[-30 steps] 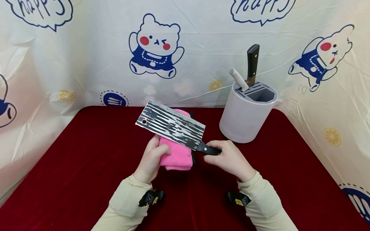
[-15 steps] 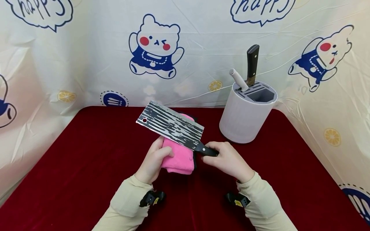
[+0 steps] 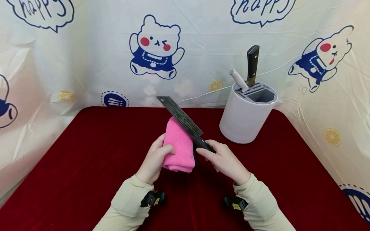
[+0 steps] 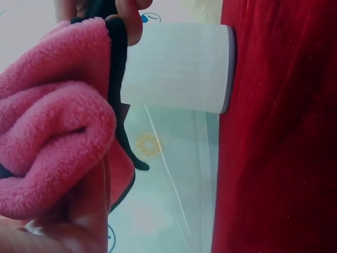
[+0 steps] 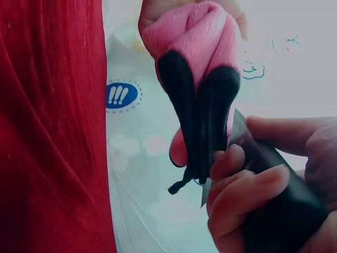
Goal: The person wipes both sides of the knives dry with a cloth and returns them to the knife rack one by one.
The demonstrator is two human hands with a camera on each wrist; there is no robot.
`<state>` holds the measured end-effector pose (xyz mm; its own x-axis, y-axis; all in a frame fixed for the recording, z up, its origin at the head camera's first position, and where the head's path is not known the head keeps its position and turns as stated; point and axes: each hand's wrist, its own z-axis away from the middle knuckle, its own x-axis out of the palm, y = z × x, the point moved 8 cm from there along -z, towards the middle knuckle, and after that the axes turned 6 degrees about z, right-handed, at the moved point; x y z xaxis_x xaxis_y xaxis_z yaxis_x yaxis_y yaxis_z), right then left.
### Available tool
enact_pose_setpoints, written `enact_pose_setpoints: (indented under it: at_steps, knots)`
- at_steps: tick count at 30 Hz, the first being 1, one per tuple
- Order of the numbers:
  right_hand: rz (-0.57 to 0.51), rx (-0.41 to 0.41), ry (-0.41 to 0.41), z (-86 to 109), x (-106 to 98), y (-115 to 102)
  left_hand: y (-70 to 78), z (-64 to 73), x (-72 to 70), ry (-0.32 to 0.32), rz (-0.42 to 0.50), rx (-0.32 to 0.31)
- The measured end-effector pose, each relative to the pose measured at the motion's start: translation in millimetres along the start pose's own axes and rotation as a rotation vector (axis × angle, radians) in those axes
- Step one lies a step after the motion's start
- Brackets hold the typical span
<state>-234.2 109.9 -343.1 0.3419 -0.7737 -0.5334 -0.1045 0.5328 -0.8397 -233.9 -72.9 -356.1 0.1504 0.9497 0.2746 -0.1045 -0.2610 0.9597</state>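
My left hand (image 3: 154,160) grips a folded pink towel (image 3: 180,147) with dark edging, thumb on its front face. My right hand (image 3: 226,160) holds a cleaver by its black handle (image 3: 203,144). The cleaver's dark streaked blade (image 3: 180,115) is turned nearly edge-on in the head view and slants up to the left, overlapping the towel's upper right side. In the right wrist view, the towel's black edging (image 5: 218,105) lies right by the right fingers (image 5: 247,195) and the handle. Most of the blade is hidden there behind the towel.
A white knife block (image 3: 245,115) stands at the back right of the red-covered table (image 3: 86,160). In its slots sit a black-handled knife (image 3: 252,64) and a white-handled tool (image 3: 239,80). A printed curtain (image 3: 202,48) hangs behind the table.
The cleaver has rotated in my right hand from showing its broad face to nearly edge-on, its far end swinging up and right. The towel, still in my left hand, shows more of its front.
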Motion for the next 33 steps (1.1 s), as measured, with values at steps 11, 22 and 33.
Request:
enact_pose_setpoints:
  at_steps: [11,22,33]
  knots:
    - [-0.412,0.025,0.004,-2.3,7.2,1.1,2.1,-2.1,-11.8,0.128,-0.009,0.03]
    - [-0.65,0.047,0.063,-8.0,3.2,4.0,7.8,-0.8,-13.2,0.219,-0.159,0.119]
    - [-0.637,0.074,0.142,-20.1,6.1,1.0,22.7,2.6,20.1,0.176,-0.504,0.402]
